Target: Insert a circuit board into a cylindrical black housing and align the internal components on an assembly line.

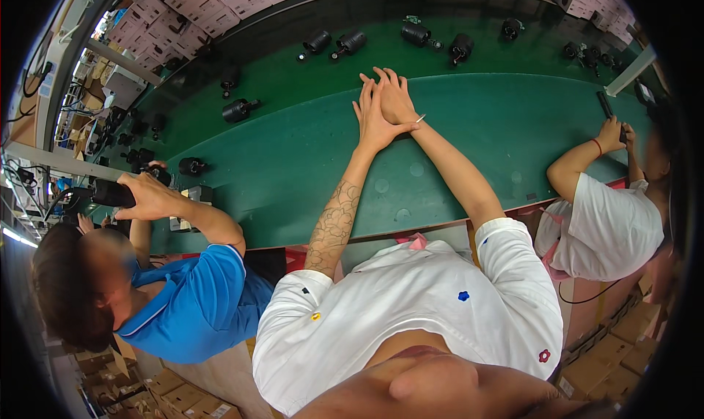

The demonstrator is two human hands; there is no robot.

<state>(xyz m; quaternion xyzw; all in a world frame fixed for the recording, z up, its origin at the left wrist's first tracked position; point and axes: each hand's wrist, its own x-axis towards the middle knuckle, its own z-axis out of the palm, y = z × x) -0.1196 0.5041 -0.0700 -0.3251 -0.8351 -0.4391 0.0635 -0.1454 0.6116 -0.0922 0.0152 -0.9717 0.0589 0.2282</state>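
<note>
Above the green worktable [455, 118], my two hands rest against each other. My left hand [375, 124] has its fingers apart and its thumb stretched across to my right wrist. Beside it and partly behind its fingers is my right hand [397, 102], with fingers extended toward the far side. A thin bracelet [419, 119] circles the right wrist. Neither hand shows anything held. Beyond them, on the darker green strip, lie black cylindrical units with short stems; the nearest ones are a black cylinder [350, 42] and another black cylinder [416, 34].
At left, a person in blue [198, 301] holds a black cylinder [113, 193]. At right, a person in white [605, 228] handles a dark part. White boxes [198, 4] are stacked along the far side. More black cylinders [240, 111] lie at far left. Cardboard boxes [598, 364] stand behind.
</note>
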